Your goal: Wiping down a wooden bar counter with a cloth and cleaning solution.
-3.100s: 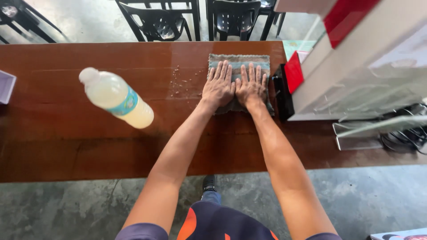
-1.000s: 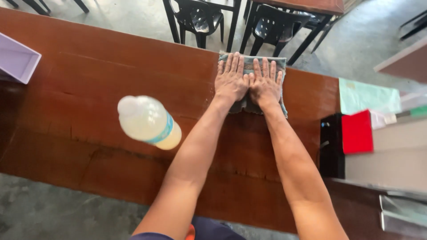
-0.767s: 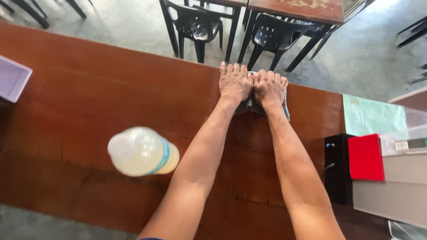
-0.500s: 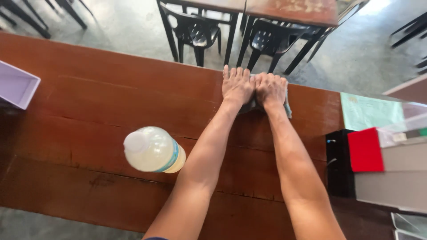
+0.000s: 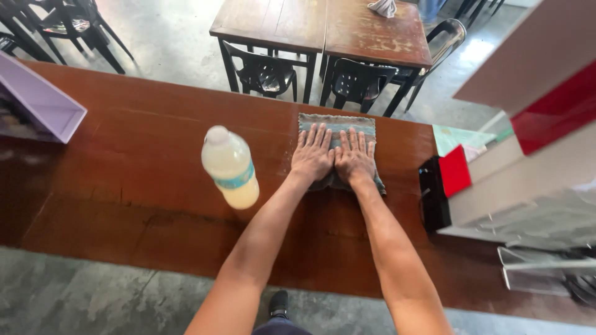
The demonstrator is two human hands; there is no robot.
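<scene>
Left hand (image 5: 312, 155) and right hand (image 5: 354, 158) lie flat, fingers spread, side by side, pressing a grey-blue cloth (image 5: 337, 124) onto the dark wooden counter (image 5: 124, 155); neither grips anything. For an even wipe, judged best: keep palms flat, weight over both wrists, and overlap passes. Left of the hands stands a capped plastic bottle (image 5: 230, 166) of pale liquid with a teal label band; to the right, a red-and-black box (image 5: 446, 183); a lilac tray (image 5: 43, 102) sits far left.

Both hands (image 5: 334, 160) flat on cloth (image 5: 338, 124) on table (image 5: 124, 155), bottle (image 5: 230, 166) left, chairs (image 5: 310, 77) behind.
</scene>
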